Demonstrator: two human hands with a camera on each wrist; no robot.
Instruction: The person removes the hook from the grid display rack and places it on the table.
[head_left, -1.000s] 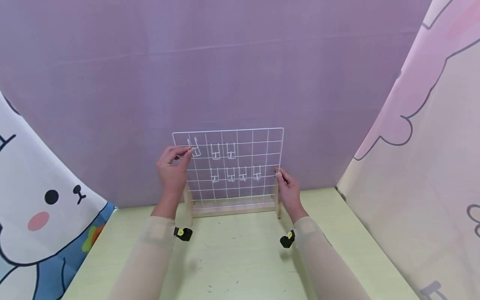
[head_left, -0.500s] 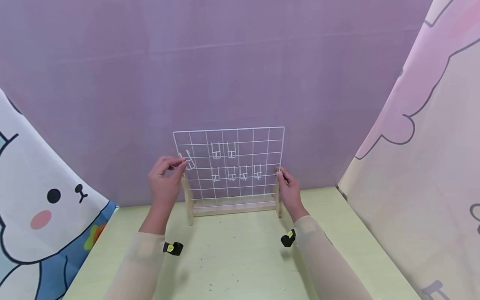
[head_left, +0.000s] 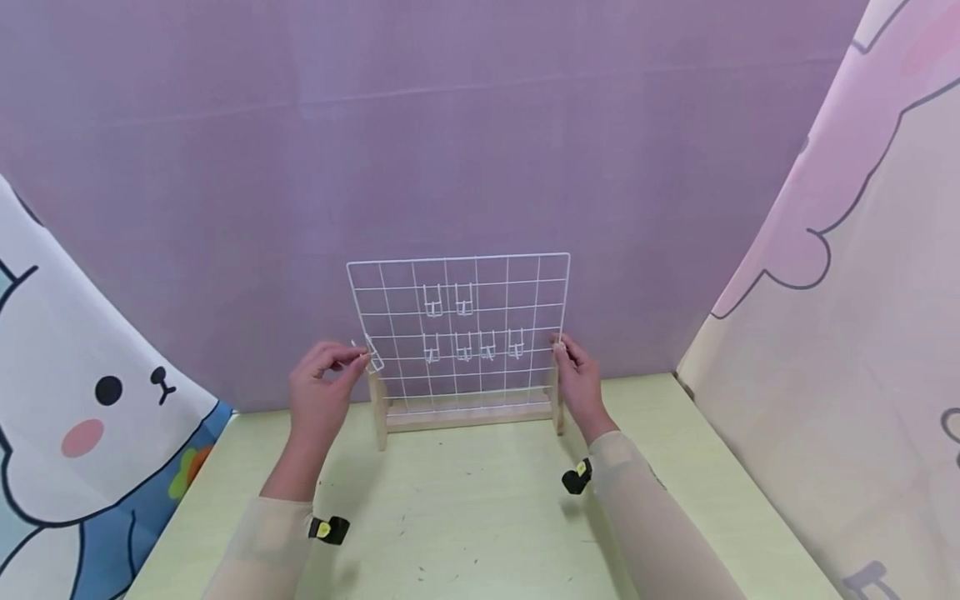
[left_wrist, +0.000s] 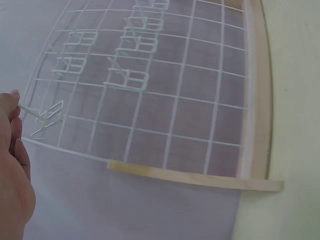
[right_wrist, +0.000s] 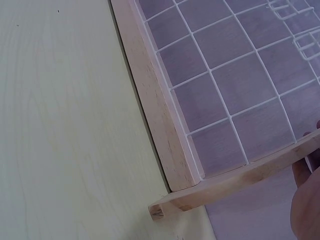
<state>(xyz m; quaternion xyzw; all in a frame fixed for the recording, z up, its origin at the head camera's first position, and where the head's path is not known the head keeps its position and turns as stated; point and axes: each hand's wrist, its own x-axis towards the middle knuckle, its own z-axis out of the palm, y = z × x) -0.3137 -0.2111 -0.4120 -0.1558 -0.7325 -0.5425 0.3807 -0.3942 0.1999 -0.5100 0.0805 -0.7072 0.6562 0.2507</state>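
Observation:
A white wire grid panel [head_left: 459, 257] stands upright in a wooden base [head_left: 468, 418]. My left hand [head_left: 322, 396] pinches a white wire hook [head_left: 375, 357] by its prong, at the panel's left edge. That hook is tilted and loose from the grid in the head view; in the left wrist view its frame lies over the wires, so contact is unclear. My right hand [head_left: 579, 385] holds the panel's right side, near the top of the wooden upright [head_left: 556, 398]. Two hooks [head_left: 465, 307] hang in an upper row, and several more hooks [head_left: 463, 350] in a lower row.
The rack stands at the back of a pale yellow tabletop [head_left: 465, 517], dotted with small dark specks. Close behind it hangs a purple cloth [head_left: 480, 150]. Printed cartoon cloths flank the table, one at the left [head_left: 67, 375] and one at the right [head_left: 840, 375].
My left hand has moved down and a little left with the hook, from the panel's upper left to lower on its left edge. The right hand has stayed put.

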